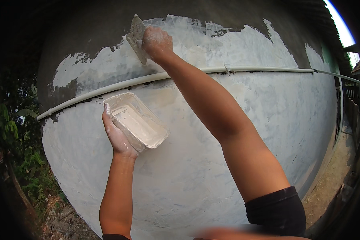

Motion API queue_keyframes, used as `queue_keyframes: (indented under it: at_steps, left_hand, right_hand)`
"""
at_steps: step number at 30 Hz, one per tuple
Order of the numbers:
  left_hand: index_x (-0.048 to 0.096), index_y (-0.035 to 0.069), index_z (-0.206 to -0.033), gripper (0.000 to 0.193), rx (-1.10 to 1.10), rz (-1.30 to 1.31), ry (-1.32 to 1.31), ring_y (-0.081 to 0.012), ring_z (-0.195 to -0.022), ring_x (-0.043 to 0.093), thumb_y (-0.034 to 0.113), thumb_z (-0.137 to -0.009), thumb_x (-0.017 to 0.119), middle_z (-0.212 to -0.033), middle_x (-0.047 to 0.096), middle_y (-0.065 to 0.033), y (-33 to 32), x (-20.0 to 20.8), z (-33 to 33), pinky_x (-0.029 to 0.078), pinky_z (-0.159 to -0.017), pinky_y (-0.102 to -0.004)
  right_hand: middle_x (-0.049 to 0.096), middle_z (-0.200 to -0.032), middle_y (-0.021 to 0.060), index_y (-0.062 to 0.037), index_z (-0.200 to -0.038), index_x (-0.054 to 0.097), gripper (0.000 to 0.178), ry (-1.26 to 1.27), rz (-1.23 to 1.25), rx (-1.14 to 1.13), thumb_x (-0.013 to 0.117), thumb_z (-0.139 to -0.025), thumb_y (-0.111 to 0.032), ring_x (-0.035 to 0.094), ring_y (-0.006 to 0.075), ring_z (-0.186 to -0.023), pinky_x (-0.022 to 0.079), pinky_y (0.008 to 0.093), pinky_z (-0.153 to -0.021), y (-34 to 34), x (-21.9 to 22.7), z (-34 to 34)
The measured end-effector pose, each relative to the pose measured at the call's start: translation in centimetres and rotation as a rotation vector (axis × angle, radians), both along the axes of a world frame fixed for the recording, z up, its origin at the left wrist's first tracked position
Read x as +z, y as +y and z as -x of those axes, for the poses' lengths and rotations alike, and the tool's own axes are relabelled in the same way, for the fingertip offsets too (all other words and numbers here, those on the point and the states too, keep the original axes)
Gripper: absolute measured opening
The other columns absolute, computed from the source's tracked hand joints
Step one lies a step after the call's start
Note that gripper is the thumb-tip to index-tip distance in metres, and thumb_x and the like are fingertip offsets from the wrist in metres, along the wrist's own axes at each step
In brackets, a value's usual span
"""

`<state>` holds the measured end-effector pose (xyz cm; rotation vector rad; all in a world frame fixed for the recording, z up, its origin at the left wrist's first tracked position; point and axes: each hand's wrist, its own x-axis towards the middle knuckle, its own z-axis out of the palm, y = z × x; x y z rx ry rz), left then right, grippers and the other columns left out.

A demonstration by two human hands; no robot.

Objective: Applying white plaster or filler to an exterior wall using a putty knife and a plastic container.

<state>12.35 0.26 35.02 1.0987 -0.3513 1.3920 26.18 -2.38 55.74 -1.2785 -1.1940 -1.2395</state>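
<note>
My left hand (119, 138) is wrapped round the side and underside of a rectangular plastic tub (161, 125), tilted and smeared with off-white wall plaster (132, 122). Raised high on the wall, my right hand (157, 41) is closed on a plastering trowel (137, 34); its handle is hidden in my fist. The plaster-coated blade stands nearly upright, against or close to the wall at the border of white skim coat and bare grey render. White smears mark both hands.
A white pipe (128, 83) crosses the wall (196, 160) between my hands. Above it, dark grey render (88, 28) shows past a ragged white edge. Green plants (32, 164) grow at the left; a dirt path (328, 188) runs along the right.
</note>
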Motion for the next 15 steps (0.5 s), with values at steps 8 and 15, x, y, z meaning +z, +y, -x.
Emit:
queue_keyframes:
  at_steps: [8, 15]
  left_hand:
    - [0.051, 0.01, -0.129, 0.058, -0.048, -0.031, -0.009, -0.0253, -0.112, 0.055, 0.056, -0.097, 0.035, -0.123, 0.055, -0.0091, 2.7, -0.7, 0.8, 0.048, -0.096, -0.0374]
    - [0.049, 0.01, -0.132, 0.06, 0.106, 0.061, -0.049, -0.0245, -0.114, 0.054, 0.056, -0.098, 0.033, -0.126, 0.053, -0.0092, 3.7, -2.3, 4.9, 0.047, -0.097, -0.0369]
  right_hand:
    - [0.071, -0.098, 0.0178, -0.0053, -0.096, 0.069, 0.019, 0.146, -0.073, -0.058, 0.065, -0.079, -0.013, 0.068, 0.0353, -0.097, 0.053, 0.0441, -0.083, -1.9, -1.5, -6.5]
    - [0.071, -0.105, 0.0168, -0.0068, -0.107, 0.067, 0.032, 0.418, -0.213, -0.404, 0.067, -0.08, -0.024, 0.067, 0.0358, -0.101, 0.053, 0.0434, -0.087, -11.5, -3.4, -18.0]
